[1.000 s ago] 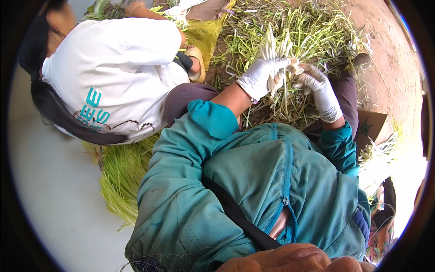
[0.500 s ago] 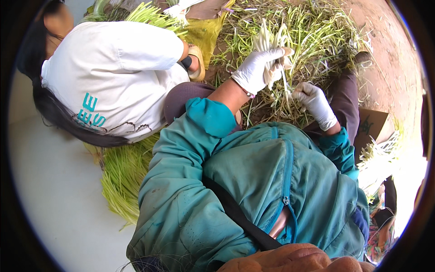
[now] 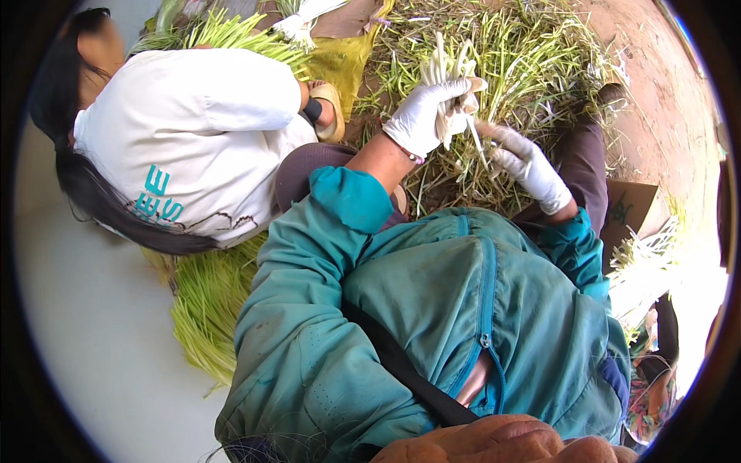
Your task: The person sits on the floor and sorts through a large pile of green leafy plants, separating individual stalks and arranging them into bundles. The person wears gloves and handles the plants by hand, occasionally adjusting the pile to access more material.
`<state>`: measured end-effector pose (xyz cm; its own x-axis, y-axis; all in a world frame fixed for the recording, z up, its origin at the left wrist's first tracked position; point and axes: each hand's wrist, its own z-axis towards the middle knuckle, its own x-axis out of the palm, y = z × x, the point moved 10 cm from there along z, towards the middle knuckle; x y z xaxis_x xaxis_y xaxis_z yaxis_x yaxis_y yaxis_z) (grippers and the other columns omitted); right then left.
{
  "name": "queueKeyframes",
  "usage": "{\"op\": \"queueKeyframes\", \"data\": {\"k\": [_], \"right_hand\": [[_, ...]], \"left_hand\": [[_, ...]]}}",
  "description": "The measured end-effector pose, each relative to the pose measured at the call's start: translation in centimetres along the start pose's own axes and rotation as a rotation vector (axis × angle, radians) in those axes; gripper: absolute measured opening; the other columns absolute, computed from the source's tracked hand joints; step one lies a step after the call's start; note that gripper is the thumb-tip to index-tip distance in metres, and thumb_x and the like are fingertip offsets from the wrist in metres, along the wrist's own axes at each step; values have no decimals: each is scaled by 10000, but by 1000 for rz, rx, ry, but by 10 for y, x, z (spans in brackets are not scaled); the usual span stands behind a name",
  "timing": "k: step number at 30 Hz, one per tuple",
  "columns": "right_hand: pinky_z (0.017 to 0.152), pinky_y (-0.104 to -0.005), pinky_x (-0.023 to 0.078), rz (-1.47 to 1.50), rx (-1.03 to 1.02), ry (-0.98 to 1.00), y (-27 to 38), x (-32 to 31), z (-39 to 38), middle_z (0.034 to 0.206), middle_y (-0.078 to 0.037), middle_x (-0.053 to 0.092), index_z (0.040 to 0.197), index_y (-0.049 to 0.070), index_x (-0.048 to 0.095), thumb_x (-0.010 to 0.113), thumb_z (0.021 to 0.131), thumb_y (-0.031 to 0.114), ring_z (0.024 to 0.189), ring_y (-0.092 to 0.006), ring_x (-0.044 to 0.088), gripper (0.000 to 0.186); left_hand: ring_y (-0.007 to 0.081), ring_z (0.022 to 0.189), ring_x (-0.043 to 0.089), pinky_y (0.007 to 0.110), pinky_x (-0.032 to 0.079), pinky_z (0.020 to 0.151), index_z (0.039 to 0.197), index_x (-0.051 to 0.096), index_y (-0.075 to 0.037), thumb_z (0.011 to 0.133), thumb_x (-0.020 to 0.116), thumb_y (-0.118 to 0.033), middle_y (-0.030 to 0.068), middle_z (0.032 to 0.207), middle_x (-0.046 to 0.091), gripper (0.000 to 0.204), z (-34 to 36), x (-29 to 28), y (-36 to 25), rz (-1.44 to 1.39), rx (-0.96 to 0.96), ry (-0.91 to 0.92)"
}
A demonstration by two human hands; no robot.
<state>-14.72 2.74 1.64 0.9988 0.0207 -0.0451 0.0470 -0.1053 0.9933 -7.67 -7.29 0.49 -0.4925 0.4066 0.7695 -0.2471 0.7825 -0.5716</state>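
- at right, beside trouser leg: brown cardboard box (image 3: 629, 208), contents hidden.
- grips white stalk bundle (image 3: 438, 71) in gloved left hand (image 3: 424, 117), fingers closed around it, above leaf litter (image 3: 540, 54).
- points pale ends away from body, long axis near vertical in view.
- holds gloved right hand (image 3: 529, 166) half-open near dangling stalk (image 3: 476, 140); cannot tell if gripping.
- underneath: brown earth floor (image 3: 656, 108).
- at left: co-worker in white top (image 3: 185, 131), beside yellow sheet (image 3: 343, 65).

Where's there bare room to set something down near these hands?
Mostly bare: the reddish-brown earthen floor, between the loose heap of green stalks and the picture's right rim, above the brown cardboard box. Crowded: around the white-gloved left hand, holding a bundle of white stalks, and the white-gloved right hand, over that heap.
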Motion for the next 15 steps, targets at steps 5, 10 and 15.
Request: {"op": "queueKeyframes", "data": {"k": [5, 10, 15], "right_hand": [[566, -230, 485, 71, 377, -5, -80, 6, -11, 792, -48, 682, 998, 46, 659, 551, 940, 211, 631, -102, 610, 206], [650, -353, 510, -881, 316, 172, -156, -24, -46, 856, -71, 667, 973, 141, 679, 633, 816, 246, 742, -249, 639, 194], [730, -355, 515, -891, 83, 32, -107, -37, -37, 1068, -105, 637, 1148, 143, 630, 659, 746, 150, 772, -247, 636, 403]], "left_hand": [[106, 511, 487, 224, 368, 452, 1052, 619, 55, 922, 549, -179, 46, 674, 549, 276, 3, -1, -11, -41, 23, 32], [98, 488, 435, 219, 332, 421, 1118, 581, 44, 944, 515, -164, 25, 678, 508, 280, 1, -8, -17, 42, 16, -71], [93, 491, 439, 209, 328, 430, 1145, 557, 65, 950, 506, -189, 26, 683, 525, 324, -1, -10, -16, 80, 17, -54]]}}
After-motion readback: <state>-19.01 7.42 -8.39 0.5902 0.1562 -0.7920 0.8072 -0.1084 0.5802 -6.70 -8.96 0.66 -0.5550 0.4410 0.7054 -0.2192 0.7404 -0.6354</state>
